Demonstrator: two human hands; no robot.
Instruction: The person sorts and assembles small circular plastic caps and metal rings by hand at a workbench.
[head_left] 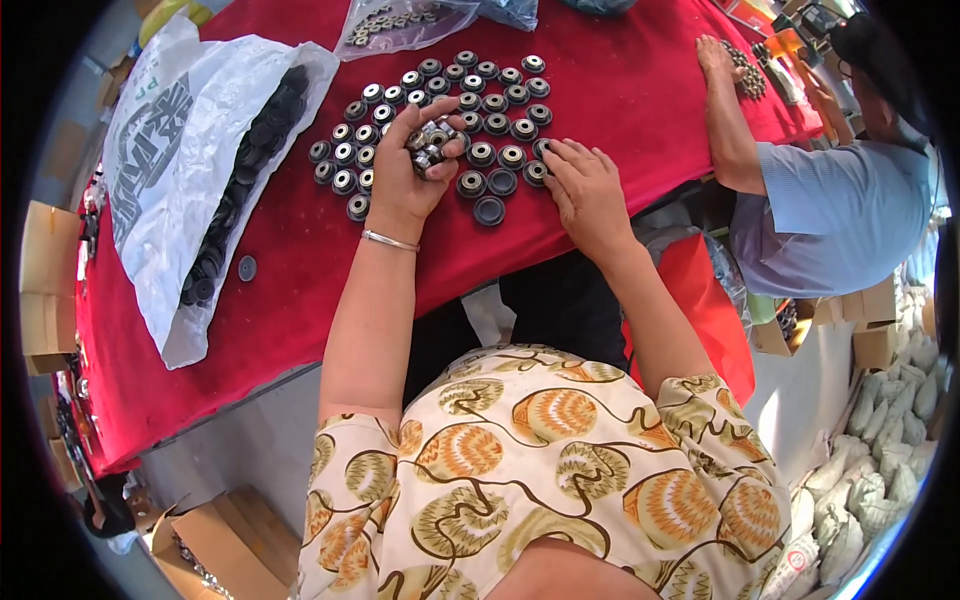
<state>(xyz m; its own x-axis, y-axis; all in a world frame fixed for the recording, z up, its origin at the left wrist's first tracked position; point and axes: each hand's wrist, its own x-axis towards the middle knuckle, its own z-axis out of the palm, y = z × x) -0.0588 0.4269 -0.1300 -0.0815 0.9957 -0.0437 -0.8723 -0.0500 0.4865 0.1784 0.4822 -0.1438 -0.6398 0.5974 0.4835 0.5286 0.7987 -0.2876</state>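
Note:
My left hand (405,180) is palm up, its fingers curled around a pile of small shiny metal bushings (432,147). My right hand (590,198) reaches over the near right edge of a group of round black caps (481,154), fingers stretched out. Its fingertips touch or hover at one cap (541,148), which they partly cover. Most caps in the group show a metal ring in the middle. Two nearest me, one of them a plain dark cap (489,210), show no metal centre. What lies under my right fingertips is hidden.
A white plastic sack (165,150) spilling black caps lies at left on the red tablecloth (290,330), one loose cap (247,268) beside it. A clear bag (400,30) of metal parts lies at the far side. Another person (830,215) works at right beside small metal parts (745,75).

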